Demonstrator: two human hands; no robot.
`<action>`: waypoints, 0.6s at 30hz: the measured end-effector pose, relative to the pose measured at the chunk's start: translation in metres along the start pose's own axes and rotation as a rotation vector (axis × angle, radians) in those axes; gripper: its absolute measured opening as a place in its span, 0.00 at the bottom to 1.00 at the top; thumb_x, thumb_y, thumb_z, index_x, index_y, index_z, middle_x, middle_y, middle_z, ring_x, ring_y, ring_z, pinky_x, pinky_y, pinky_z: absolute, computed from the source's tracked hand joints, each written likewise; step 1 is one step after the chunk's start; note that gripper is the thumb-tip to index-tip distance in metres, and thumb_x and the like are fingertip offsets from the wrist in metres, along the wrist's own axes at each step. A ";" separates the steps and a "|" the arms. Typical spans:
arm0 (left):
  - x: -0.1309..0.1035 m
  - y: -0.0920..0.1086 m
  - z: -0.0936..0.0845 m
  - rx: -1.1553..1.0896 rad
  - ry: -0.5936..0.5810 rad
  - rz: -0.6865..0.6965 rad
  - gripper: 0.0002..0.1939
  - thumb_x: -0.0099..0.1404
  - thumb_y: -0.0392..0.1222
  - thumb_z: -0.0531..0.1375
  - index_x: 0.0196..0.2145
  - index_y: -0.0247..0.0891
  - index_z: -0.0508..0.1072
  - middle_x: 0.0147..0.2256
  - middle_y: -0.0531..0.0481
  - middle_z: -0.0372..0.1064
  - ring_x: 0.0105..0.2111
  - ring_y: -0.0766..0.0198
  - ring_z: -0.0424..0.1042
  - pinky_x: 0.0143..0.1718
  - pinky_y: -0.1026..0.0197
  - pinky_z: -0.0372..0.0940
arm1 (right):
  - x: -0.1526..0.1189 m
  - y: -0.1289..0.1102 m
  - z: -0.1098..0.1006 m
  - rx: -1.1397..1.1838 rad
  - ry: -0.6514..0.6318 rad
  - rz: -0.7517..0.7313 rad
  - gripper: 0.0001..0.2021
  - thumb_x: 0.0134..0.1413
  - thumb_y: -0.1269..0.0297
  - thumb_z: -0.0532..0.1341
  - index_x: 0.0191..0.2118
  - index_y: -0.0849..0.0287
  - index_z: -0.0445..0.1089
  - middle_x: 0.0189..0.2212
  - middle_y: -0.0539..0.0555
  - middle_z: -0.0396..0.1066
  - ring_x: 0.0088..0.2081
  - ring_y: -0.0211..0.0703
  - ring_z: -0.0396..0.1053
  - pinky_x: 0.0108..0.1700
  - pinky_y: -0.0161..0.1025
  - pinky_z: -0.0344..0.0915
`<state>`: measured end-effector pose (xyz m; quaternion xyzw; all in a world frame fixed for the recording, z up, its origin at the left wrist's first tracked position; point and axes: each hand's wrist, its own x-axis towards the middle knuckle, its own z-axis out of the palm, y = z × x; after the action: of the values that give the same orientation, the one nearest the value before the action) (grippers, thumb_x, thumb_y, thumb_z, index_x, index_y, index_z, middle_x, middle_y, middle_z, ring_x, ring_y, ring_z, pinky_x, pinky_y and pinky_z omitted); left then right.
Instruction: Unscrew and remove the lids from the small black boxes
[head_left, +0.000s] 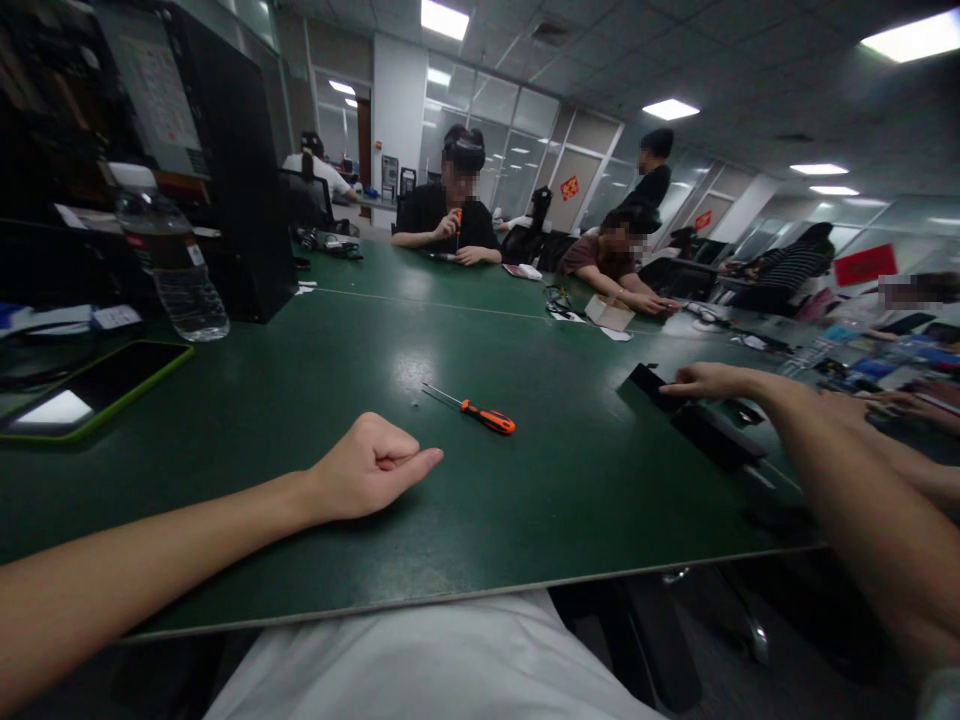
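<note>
**Room left between objects on a green table (577, 365)**

The near edge of the table is seen as a slanting line above a white-clothed lap (442, 665), and is crossed at the left by a forearm. The left side is bounded by a black computer tower (232, 150). Towards the right, a long black box-like object (712, 437) is laid, blurred in outline. A capped water bottle (176, 270) is stood just beside the tower, with a green-edged smartphone (97, 385) laid nearer. The right hand (701, 382) is held at the black object's far end — whether it is grasped cannot be told. The left hand (375, 465) is rested on the tabletop, loosely clenched. Between the hands, a broad stretch of surface is left for moving — there, an orange-and-black screwdriver (484, 414) is laid apart from both, well inside the near edge.
</note>
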<state>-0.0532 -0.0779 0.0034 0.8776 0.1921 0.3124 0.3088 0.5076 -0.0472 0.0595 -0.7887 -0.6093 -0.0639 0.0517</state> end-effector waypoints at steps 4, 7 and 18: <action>0.000 -0.002 -0.001 -0.061 -0.023 -0.026 0.29 0.73 0.44 0.53 0.18 0.39 0.43 0.17 0.58 0.40 0.17 0.72 0.43 0.22 0.61 0.44 | 0.017 -0.035 -0.009 -0.030 -0.467 0.069 0.09 0.55 0.66 0.66 0.25 0.63 0.73 0.20 0.53 0.72 0.21 0.38 0.65 0.28 0.38 0.59; 0.002 -0.002 -0.002 -0.086 -0.001 -0.006 0.29 0.75 0.46 0.51 0.17 0.39 0.48 0.17 0.56 0.47 0.18 0.71 0.50 0.22 0.62 0.49 | 0.023 -0.070 -0.028 -0.072 -0.594 0.009 0.07 0.58 0.68 0.64 0.29 0.63 0.72 0.21 0.46 0.70 0.21 0.34 0.65 0.30 0.35 0.61; 0.001 0.003 -0.008 -0.261 0.166 -0.306 0.11 0.59 0.34 0.51 0.23 0.37 0.72 0.14 0.57 0.63 0.10 0.72 0.54 0.14 0.66 0.45 | -0.083 -0.250 -0.096 -0.263 -0.402 -0.887 0.06 0.57 0.63 0.67 0.34 0.60 0.75 0.25 0.46 0.68 0.24 0.33 0.58 0.29 0.33 0.46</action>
<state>-0.0576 -0.0762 0.0111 0.7622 0.3058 0.3552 0.4466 0.2410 -0.0787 0.1417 -0.4506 -0.8703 -0.0027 -0.1988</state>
